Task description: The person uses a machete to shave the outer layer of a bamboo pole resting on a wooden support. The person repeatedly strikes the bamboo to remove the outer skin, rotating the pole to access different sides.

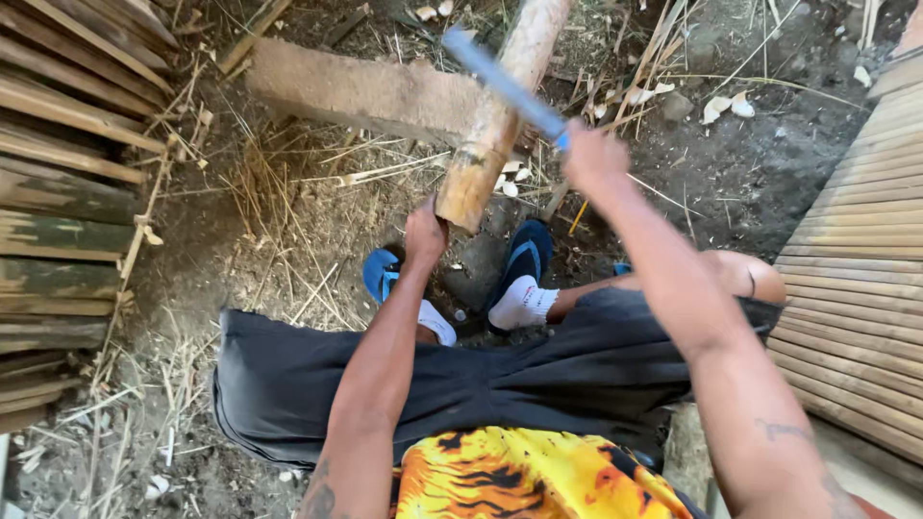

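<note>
A thick bamboo pole (pixel 500 106) leans down toward me, resting across a concrete block (pixel 361 91). My left hand (pixel 425 231) grips the pole's near cut end. My right hand (pixel 591 154) is raised and closed on the handle of a long blade (pixel 500 82), which shows blurred and blue-grey across the pole. I am seated, with both feet in blue sandals (pixel 524 255) and white socks on the dirt below the pole's end.
Stacked split bamboo slats (pixel 58 221) lie at the left. A woven bamboo panel (pixel 860 269) lies at the right. Dry shavings, thin strips and chips (pixel 288 192) litter the dirt ground around the block.
</note>
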